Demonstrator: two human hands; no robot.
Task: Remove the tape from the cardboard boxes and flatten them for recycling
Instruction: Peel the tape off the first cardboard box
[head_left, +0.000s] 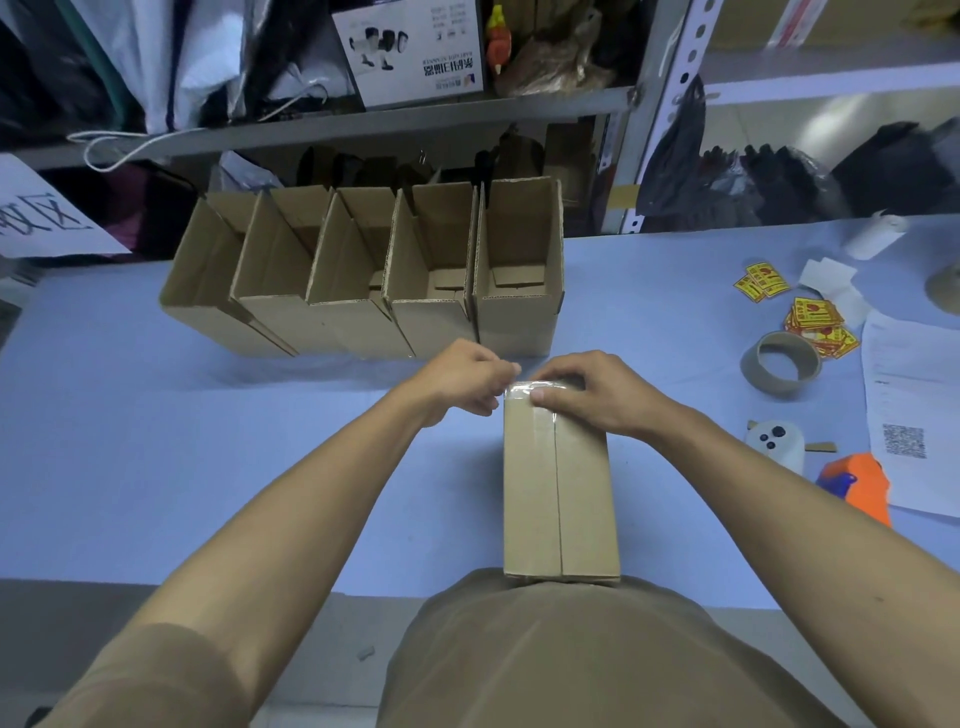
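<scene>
A closed cardboard box (558, 493) lies lengthwise on the blue table (208, 441), its near end against my body. Clear tape (524, 391) covers its far end and part of the centre seam. My right hand (587, 392) grips the far end of the box, thumb pressed on the taped top. My left hand (465, 382) is at the far left corner of the box, fingertips pinching the tape's edge. Several open cardboard boxes (374, 275) stand in a row at the back of the table.
To the right lie an empty tape core (779, 364), yellow stickers (815, 325), a white phone (776, 444), an orange tape dispenser (857, 483) and printed papers (909, 410). Metal shelves (363, 122) with bags and a white product box stand behind the table.
</scene>
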